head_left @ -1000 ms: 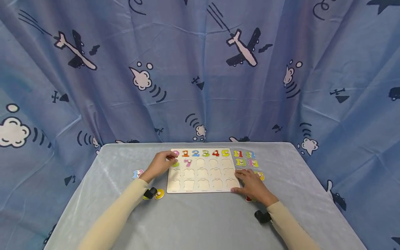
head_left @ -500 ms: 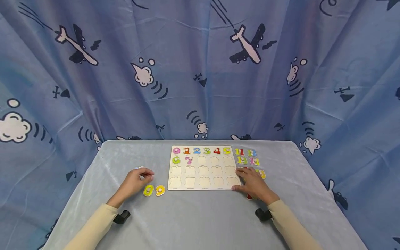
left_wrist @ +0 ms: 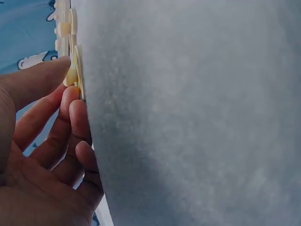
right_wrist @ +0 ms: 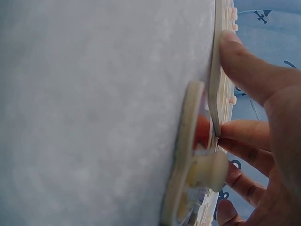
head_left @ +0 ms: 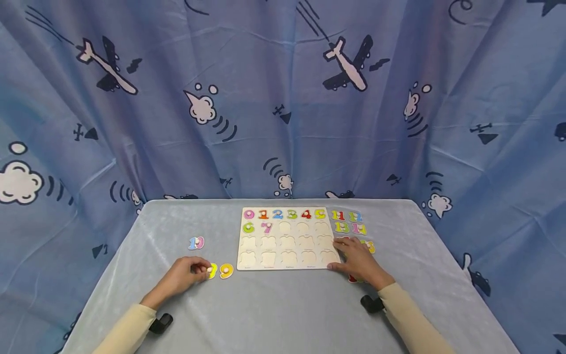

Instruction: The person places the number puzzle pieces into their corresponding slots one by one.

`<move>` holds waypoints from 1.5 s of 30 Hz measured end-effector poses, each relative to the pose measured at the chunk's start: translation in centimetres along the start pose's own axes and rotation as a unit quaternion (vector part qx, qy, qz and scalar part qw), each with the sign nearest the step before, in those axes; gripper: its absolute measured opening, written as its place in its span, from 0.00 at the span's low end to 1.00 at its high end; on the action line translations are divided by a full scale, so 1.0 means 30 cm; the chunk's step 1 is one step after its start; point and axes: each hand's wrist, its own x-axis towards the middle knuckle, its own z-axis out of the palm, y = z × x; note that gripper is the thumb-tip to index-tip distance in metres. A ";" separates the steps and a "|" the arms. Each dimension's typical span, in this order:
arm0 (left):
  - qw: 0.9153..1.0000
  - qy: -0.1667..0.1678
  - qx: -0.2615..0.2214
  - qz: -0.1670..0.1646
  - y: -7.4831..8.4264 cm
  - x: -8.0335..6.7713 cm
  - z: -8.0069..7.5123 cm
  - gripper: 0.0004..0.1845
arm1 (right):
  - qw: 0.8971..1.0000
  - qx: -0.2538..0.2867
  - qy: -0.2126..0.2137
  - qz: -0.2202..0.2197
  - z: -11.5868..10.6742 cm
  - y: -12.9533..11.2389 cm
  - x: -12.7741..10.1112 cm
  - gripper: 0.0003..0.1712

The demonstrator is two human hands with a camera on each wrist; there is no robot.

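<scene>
My left hand (head_left: 183, 276) pinches the knob (left_wrist: 71, 76) of a yellow-green number puzzle piece (head_left: 213, 271) between thumb and fingers. That piece is at the table surface, partly covered by the fingertips. Just to its right lies an orange 9 piece (head_left: 226, 271), and farther back a blue and pink 10 (head_left: 196, 243). The wooden number puzzle board (head_left: 287, 268) lies mid-table with 0 through 7 seated in it; its other recesses are bare. My right hand (head_left: 360, 260) rests at the board's right edge, thumb by the near corner, fingers fairly straight against the side.
Right of the board lie the 11 (head_left: 338, 215), 12 (head_left: 355, 216), 13 (head_left: 342, 227) and 14 (head_left: 359, 228) pieces. More number pieces, including a yellow one (head_left: 370, 247), are partly under the right hand. A blue patterned curtain (head_left: 283, 98) hangs behind the grey-covered table (head_left: 283, 314).
My left hand has left the board's upper left, where 0 now sits uncovered, and moved toward me and left to grip the yellow-green piece. The right hand stays at the board's edge.
</scene>
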 end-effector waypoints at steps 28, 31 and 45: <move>0.998 0.035 -0.021 0.047 0.273 0.333 0.085 0.05 | 1.000 0.006 0.013 -0.009 -0.006 0.012 -0.013 0.47; 0.998 0.026 -0.022 0.052 0.296 0.393 0.132 0.03 | 1.000 0.005 0.008 -0.008 -0.002 0.011 -0.016 0.47; 0.998 0.016 0.011 0.055 0.338 0.576 0.308 0.03 | 1.000 0.013 0.013 -0.009 0.001 0.001 -0.017 0.47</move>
